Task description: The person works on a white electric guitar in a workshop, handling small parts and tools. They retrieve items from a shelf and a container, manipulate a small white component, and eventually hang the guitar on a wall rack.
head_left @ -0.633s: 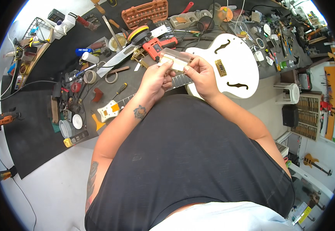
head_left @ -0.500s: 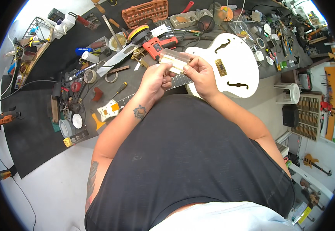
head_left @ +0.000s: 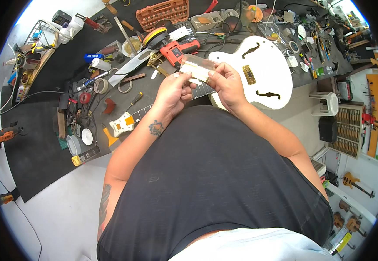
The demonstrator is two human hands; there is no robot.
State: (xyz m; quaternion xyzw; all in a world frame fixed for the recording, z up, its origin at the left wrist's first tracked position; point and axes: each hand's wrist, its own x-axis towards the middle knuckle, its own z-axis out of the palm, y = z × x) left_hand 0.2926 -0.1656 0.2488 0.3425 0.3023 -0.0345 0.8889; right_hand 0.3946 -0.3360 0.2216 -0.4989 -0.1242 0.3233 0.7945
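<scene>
Right thumb sits slightly higher against the box than a half second ago; the guitar body and the tools at the top of the frame also lie a touch higher in the view. Otherwise the grip matches.

Watching remotely through the head camera, I log the following.

Box: a small clear box [head_left: 197,62] with a pale cream piece [head_left: 196,71] showing at it, upper centre of the frame, held up between both hands. I cannot tell the exact shape of the cream piece.

Left hand [head_left: 174,90]: thumb pressed over the box's lower left, other fingers curled in below; closed down to the box's thickness.

Right hand [head_left: 229,85]: thumb and bent forefinger pinch the box's right end, with only the box between them. I cannot see the remaining fingertips clearly.

Surroundings: a white guitar [head_left: 272,74] lies right of upper centre; its fretted neck [head_left: 203,90] passes beneath the hands toward the headstock [head_left: 122,125], left of centre. I note a red power tool [head_left: 173,52] with a yellow-edged round pad just up and left of the box, and an orange socket case [head_left: 163,14] at top centre. A screwdriver [head_left: 136,99] lies near the neck, left of the left hand.
</scene>
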